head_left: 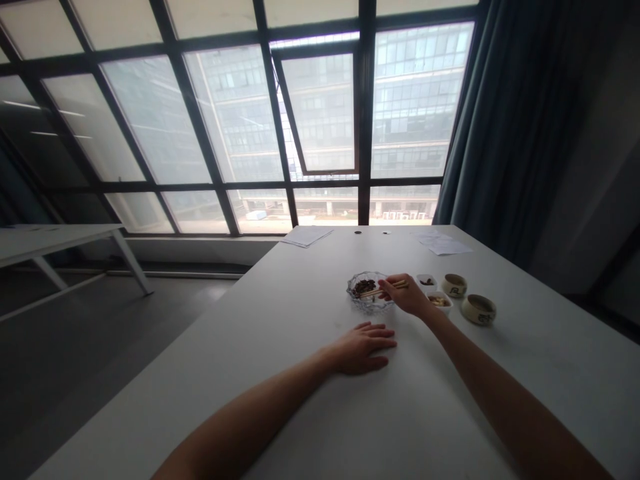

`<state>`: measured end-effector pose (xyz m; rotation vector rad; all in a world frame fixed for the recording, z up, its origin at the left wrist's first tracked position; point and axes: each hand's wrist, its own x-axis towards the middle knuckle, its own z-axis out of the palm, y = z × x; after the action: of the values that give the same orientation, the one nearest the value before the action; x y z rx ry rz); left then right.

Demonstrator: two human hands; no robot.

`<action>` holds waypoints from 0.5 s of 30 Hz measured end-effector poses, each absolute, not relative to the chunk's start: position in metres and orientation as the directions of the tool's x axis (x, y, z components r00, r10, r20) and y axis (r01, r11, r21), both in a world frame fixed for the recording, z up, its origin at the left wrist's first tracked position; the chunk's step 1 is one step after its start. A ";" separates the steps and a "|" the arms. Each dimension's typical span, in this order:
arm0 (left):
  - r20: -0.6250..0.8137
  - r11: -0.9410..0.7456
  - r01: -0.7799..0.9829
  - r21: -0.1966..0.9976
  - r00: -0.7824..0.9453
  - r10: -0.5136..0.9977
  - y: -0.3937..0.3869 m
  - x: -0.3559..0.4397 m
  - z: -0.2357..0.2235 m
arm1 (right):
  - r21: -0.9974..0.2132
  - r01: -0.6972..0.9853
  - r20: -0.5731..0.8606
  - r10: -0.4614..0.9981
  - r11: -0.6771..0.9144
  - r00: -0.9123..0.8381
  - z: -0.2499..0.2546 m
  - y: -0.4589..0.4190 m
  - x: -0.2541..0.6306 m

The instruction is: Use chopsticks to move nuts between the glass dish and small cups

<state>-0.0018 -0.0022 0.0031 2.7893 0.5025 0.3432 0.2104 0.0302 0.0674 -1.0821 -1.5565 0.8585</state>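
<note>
My right hand [404,294] is closed around a pair of wooden chopsticks [370,292], held over a clear glass dish [376,308]. Their tips reach dark brown pieces [365,287] heaped on the dish's left side; whether they pinch one is too small to tell. Flat on the white table, my left hand [366,348] lies with its fingers spread, just in front of the dish, holding nothing. Right of my right hand stand two small white bowls: the far bowl [427,281] has a few dark pieces, and the near bowl [440,301], partly hidden by my hand, has pale yellowish pieces.
Two beige ceramic cups with dark characters, a far cup [454,287] and a near cup [479,311], stand right of the bowls. Paper sheets [307,236] lie at the table's far left, more papers [445,244] at the far right. Another table [60,237] is at left.
</note>
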 end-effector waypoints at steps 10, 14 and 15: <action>0.171 -0.889 0.310 0.338 0.908 0.382 -0.004 -0.002 0.005 | -0.911 0.210 0.340 0.935 0.354 -0.101 0.057 0.035 0.210; 0.163 -0.885 0.313 0.344 0.908 0.385 -0.005 -0.002 0.006 | -0.919 0.195 0.342 0.939 0.342 -0.032 0.052 0.038 0.208; 0.163 -0.885 0.314 0.343 0.908 0.385 -0.005 -0.002 0.006 | -0.921 0.191 0.344 0.939 0.340 -0.013 0.051 0.039 0.208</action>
<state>-0.0018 -0.0048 0.0062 2.7600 0.5193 0.3257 0.2079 0.0386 0.0509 -1.0858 -1.4772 0.8328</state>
